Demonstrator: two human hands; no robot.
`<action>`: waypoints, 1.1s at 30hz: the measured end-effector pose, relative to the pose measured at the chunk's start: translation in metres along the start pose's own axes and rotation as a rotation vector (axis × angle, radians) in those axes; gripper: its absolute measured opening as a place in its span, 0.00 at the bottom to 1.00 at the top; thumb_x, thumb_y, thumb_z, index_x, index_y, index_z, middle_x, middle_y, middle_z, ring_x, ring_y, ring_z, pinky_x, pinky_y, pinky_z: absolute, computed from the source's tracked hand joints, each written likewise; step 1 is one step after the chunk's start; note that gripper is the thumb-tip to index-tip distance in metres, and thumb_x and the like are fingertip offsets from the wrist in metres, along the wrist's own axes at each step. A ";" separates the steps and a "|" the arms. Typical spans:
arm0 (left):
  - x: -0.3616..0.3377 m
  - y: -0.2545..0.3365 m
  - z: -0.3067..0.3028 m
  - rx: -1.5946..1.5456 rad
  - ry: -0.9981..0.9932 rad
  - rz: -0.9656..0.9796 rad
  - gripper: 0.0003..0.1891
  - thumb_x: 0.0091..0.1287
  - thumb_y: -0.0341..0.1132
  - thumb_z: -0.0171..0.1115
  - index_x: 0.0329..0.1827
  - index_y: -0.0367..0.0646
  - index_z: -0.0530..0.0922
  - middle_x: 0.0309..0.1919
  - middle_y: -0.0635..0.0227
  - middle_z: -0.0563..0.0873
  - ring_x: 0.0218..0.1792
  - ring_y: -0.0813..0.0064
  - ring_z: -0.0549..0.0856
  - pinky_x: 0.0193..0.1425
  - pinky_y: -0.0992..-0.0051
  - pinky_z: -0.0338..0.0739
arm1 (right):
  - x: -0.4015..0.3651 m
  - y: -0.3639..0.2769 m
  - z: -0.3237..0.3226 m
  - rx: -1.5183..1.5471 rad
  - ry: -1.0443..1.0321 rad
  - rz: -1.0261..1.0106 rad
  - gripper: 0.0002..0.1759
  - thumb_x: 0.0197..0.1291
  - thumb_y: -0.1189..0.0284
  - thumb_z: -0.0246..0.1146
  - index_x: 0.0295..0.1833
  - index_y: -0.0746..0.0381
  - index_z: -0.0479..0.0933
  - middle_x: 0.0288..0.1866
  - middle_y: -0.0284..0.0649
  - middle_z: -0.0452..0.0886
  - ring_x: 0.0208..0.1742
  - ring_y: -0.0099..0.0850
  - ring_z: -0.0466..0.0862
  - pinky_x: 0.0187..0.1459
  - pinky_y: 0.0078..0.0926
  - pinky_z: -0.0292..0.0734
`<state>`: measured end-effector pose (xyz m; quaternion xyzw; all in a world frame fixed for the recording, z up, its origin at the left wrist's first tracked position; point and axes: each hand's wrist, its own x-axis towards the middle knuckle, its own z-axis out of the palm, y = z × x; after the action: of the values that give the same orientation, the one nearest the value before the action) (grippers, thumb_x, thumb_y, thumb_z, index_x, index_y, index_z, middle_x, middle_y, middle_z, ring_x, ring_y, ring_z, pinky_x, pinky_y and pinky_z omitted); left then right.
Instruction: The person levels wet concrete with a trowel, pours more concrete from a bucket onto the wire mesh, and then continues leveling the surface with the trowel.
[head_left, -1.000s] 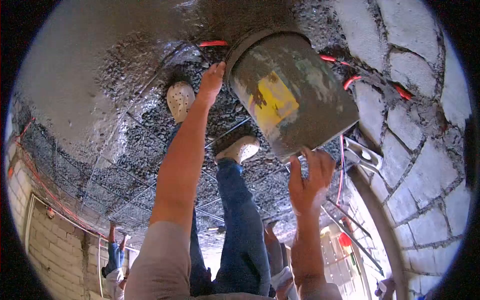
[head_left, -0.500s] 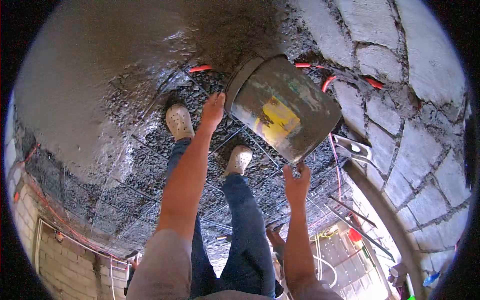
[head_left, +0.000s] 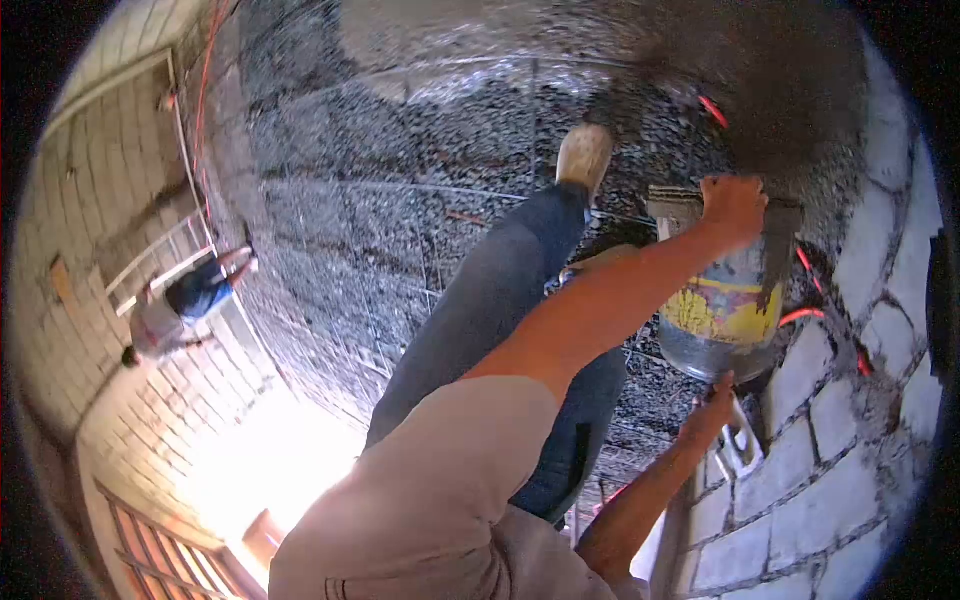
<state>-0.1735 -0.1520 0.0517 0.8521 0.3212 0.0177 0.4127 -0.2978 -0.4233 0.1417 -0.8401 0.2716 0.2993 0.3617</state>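
The bucket is beside the wall, left hand clenched on its rim, right hand pinching its base edge, and smears on it could make it slip if that narrow lower hold gives

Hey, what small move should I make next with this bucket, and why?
Probably raise the bucket's base slightly with your right hand while your left hand steadies the rim. The bucket is tipped, rim toward the dark mix, and your right hand is at its base; more tilt might clear anything left inside.
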 end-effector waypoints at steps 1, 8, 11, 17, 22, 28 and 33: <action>-0.005 -0.005 -0.024 -0.054 0.049 -0.052 0.13 0.62 0.44 0.56 0.34 0.43 0.78 0.30 0.51 0.82 0.33 0.48 0.81 0.37 0.50 0.69 | -0.013 -0.006 0.011 0.085 0.001 0.160 0.33 0.63 0.53 0.58 0.61 0.72 0.69 0.54 0.50 0.76 0.49 0.41 0.75 0.51 0.34 0.69; -0.075 -0.098 -0.247 -0.223 0.298 -0.104 0.13 0.64 0.40 0.58 0.39 0.36 0.75 0.32 0.49 0.80 0.35 0.50 0.82 0.39 0.60 0.75 | -0.061 -0.032 0.080 -0.550 -0.332 -0.657 0.26 0.65 0.60 0.56 0.57 0.71 0.71 0.54 0.52 0.75 0.53 0.40 0.75 0.56 0.36 0.68; -0.140 -0.146 -0.343 -0.211 0.443 -0.143 0.10 0.63 0.36 0.60 0.40 0.39 0.77 0.32 0.55 0.80 0.36 0.57 0.81 0.42 0.64 0.75 | -0.097 -0.081 0.141 -0.263 -0.556 -0.459 0.22 0.62 0.64 0.60 0.54 0.71 0.71 0.49 0.49 0.76 0.50 0.39 0.76 0.54 0.35 0.70; -0.245 -0.290 -0.487 -0.203 0.927 -0.354 0.06 0.62 0.29 0.60 0.39 0.37 0.77 0.32 0.56 0.81 0.35 0.60 0.81 0.41 0.67 0.75 | -0.165 -0.108 0.233 -0.615 -0.796 -0.560 0.28 0.62 0.59 0.61 0.59 0.69 0.69 0.57 0.50 0.73 0.57 0.39 0.73 0.58 0.36 0.67; -0.319 -0.434 -0.616 0.158 1.113 -0.587 0.08 0.66 0.35 0.58 0.36 0.38 0.77 0.31 0.56 0.82 0.32 0.60 0.81 0.37 0.66 0.75 | -0.164 -0.079 0.265 -0.777 -0.829 -0.537 0.16 0.64 0.67 0.59 0.49 0.68 0.73 0.46 0.40 0.78 0.44 0.25 0.75 0.47 0.25 0.72; -0.399 -0.609 -0.694 0.503 1.276 -0.781 0.16 0.61 0.47 0.61 0.32 0.40 0.75 0.31 0.49 0.81 0.34 0.44 0.79 0.37 0.55 0.72 | -0.186 -0.087 0.302 -0.960 -0.810 -0.555 0.13 0.63 0.66 0.60 0.45 0.66 0.74 0.38 0.35 0.78 0.39 0.22 0.74 0.42 0.22 0.70; -0.463 -0.731 -0.687 0.550 1.162 -0.990 0.16 0.62 0.50 0.57 0.42 0.48 0.78 0.37 0.51 0.82 0.41 0.45 0.79 0.42 0.49 0.72 | -0.212 -0.105 0.340 -1.102 -0.764 -0.537 0.16 0.62 0.64 0.61 0.46 0.66 0.74 0.38 0.36 0.79 0.39 0.23 0.75 0.43 0.23 0.71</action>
<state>-1.1335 0.3941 0.0904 0.5370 0.8168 0.1932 -0.0841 -0.4745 -0.0487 0.1465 -0.7748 -0.2799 0.5667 0.0164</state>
